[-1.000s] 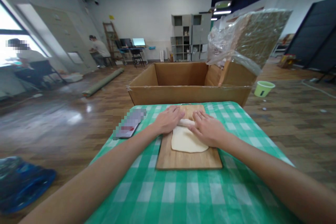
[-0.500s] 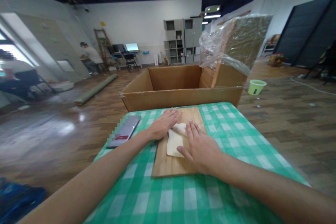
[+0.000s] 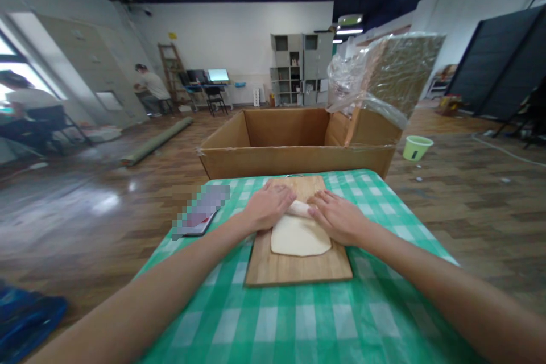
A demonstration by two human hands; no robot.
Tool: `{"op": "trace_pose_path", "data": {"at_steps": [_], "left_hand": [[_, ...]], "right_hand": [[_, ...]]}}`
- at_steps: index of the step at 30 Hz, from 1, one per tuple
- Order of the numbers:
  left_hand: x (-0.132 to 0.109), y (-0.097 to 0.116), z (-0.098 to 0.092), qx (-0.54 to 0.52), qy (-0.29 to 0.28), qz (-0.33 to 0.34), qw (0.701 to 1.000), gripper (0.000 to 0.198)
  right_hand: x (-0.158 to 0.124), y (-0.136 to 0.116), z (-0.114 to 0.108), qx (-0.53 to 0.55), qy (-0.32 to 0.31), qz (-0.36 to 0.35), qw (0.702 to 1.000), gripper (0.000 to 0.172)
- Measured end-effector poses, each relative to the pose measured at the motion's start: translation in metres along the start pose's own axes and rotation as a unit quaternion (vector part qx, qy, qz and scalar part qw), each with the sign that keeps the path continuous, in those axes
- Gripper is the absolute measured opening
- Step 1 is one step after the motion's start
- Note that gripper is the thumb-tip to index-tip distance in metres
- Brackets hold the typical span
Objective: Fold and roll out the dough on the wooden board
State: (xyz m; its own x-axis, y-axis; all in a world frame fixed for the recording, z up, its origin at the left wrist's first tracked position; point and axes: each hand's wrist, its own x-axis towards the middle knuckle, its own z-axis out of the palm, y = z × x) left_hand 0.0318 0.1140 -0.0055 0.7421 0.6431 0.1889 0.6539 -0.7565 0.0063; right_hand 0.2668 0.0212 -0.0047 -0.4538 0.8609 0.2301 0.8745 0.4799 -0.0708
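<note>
A flattened pale sheet of dough lies on a wooden board, its near edge rounded. Across its far part rests a short pale cylinder that looks like a rolling pin; only its middle shows between my hands. My left hand is closed over the left end, fingers together and pointing away from me. Over the right end my right hand is closed, its thumb at the near side. Both ends of the pin are hidden beneath my hands.
The board lies on a table with a green-and-white checked cloth. A partly blurred flat grey item is at the table's left. Beyond the far edge stands a big open cardboard box. A green bucket is on the floor at right.
My right hand has drawn back to the right and up off the dough, uncovering its right part. The pin now lies more nearly straight across. My left hand has shifted only slightly.
</note>
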Motion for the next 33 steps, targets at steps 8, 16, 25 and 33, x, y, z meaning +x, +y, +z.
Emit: {"op": "trace_pose_path", "data": {"at_steps": [8,16,25,33], "left_hand": [[-0.041,0.038,-0.002,0.034,0.050,-0.090,0.994,0.066],[-0.030,0.037,-0.004,0.040,0.060,-0.142,0.987,0.063],[-0.016,0.021,-0.002,0.054,0.068,-0.137,0.987,0.060],[-0.017,0.024,-0.010,0.079,0.013,-0.119,0.990,0.058]], "right_hand": [[0.043,0.054,0.014,0.062,-0.058,0.014,0.996,0.060],[0.088,0.072,0.021,0.042,-0.081,0.069,0.993,0.073],[0.120,0.084,0.034,0.019,-0.084,0.006,0.996,0.051],[0.110,0.079,0.034,0.011,-0.058,-0.029,0.998,0.051]]}}
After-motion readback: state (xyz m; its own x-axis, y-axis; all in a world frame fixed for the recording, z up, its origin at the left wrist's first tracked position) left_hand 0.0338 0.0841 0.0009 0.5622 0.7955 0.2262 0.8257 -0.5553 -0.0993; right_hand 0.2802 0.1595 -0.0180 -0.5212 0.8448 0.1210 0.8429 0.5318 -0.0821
